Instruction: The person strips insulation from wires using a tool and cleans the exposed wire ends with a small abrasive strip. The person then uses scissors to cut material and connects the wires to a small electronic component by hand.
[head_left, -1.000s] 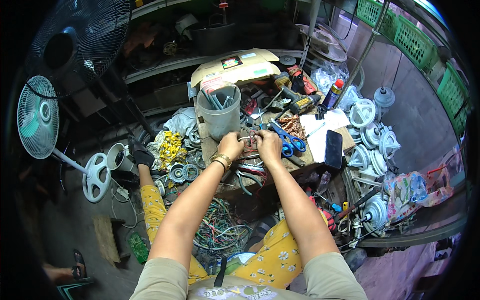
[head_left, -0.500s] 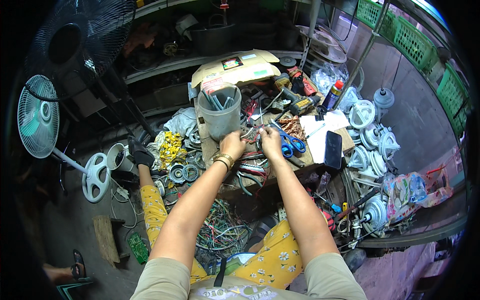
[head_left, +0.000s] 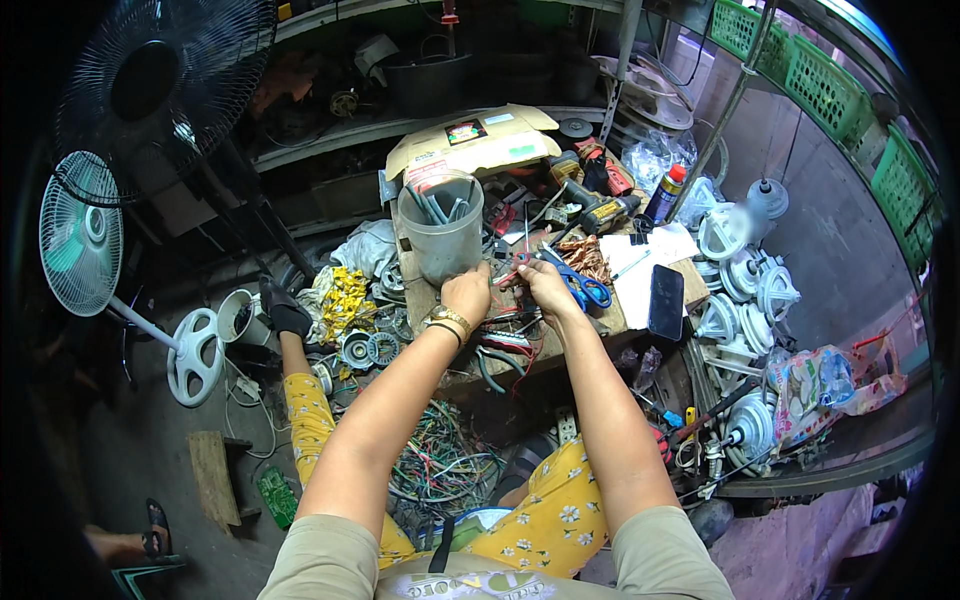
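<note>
Both my hands meet over a low wooden work table [head_left: 545,350] crowded with parts. My left hand [head_left: 468,293], with a gold watch on its wrist, pinches thin red wires [head_left: 508,278] next to a grey plastic bucket of tools [head_left: 441,228]. My right hand [head_left: 545,284] closes on the other end of the same small wire bundle, just left of blue-handled scissors [head_left: 580,287]. What the fingers grip beyond the wires is too small to make out.
A black phone [head_left: 666,302] lies on white paper at the table's right. A cardboard box [head_left: 470,140], a cordless drill [head_left: 600,208] and a spray can [head_left: 664,192] stand behind. White motor parts [head_left: 740,270] pile at right, tangled wires [head_left: 440,470] below, two fans [head_left: 80,245] at left.
My two hands have shifted slightly up and right over the table, staying together on the wires. The bucket and other things have not moved.
</note>
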